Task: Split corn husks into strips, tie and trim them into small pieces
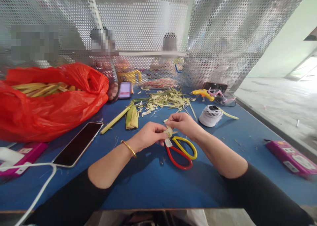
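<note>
Between my two hands is a small bundle of pale green leaf strips (pixel 168 132), its loose ends sticking out. My left hand (pixel 152 133), with a gold bangle at the wrist, pinches it from the left. My right hand (pixel 182 123) has thumb and forefinger pressed together on a strip at its upper side. Scissors (pixel 182 151) with one red and one yellow handle lie just below my hands, their blades hidden under them. Beyond my left hand rest a thick green stalk piece (pixel 132 117) and a long thin stalk (pixel 115 120).
Leaf scraps (pixel 168 99) are heaped at the back. A red plastic bag (pixel 56 110) of stalks and a phone (pixel 78 145) lie left. Rightward are a white thread spool (pixel 210 116), a yellow glue gun (pixel 204 94) and a purple case (pixel 291 157). A perforated screen (pixel 143 18) stands behind.
</note>
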Demonstrator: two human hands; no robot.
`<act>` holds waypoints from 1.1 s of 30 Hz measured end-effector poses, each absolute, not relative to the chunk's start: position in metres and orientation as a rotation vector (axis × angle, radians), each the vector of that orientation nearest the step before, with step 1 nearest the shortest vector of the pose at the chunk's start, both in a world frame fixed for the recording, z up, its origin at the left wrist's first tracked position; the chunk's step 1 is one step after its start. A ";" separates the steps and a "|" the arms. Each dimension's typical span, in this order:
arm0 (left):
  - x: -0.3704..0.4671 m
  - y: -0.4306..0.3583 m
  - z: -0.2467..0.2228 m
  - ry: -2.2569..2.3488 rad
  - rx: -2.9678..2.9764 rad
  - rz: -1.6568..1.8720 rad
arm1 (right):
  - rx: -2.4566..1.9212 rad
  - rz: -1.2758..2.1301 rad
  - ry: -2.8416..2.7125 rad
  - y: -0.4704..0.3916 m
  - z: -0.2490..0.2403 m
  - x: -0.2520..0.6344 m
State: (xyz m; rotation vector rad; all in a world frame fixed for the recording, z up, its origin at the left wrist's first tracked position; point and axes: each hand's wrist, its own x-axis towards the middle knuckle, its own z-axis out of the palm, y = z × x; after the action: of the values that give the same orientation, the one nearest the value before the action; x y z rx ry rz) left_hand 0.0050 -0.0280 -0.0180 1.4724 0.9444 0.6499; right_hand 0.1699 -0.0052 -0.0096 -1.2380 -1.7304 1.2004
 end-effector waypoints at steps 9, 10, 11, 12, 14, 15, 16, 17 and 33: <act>0.005 -0.030 -0.017 0.923 1.395 0.646 | -1.306 0.966 -1.547 -0.005 -0.024 0.157; 0.007 -0.030 -0.017 0.942 1.379 0.656 | -1.301 0.973 -1.540 -0.005 -0.024 0.157; 0.008 -0.031 -0.018 0.973 1.370 0.669 | -1.293 0.988 -1.539 -0.006 -0.025 0.156; 0.010 -0.031 -0.019 1.015 1.370 0.680 | -1.280 1.009 -1.542 -0.006 -0.025 0.156; 0.014 -0.033 -0.023 1.100 1.401 0.707 | -1.254 1.050 -1.555 -0.007 -0.026 0.155; 0.015 -0.033 -0.025 1.125 1.427 0.722 | -1.244 1.054 -1.560 -0.007 -0.027 0.154; 0.015 -0.034 -0.026 1.133 1.453 0.735 | -1.236 1.042 -1.565 -0.008 -0.028 0.153; 0.016 -0.035 -0.027 1.130 1.477 0.747 | -1.231 1.013 -1.568 -0.008 -0.029 0.153; 0.009 -0.028 -0.014 1.196 1.227 0.945 | -1.243 1.014 -1.724 -0.006 -0.011 0.165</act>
State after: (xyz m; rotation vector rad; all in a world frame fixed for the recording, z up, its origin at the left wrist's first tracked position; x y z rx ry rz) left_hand 0.0091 -0.0278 -0.0145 1.2273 1.1957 0.9449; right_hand 0.1651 -0.0058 -0.0115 -1.2427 -1.7235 1.0140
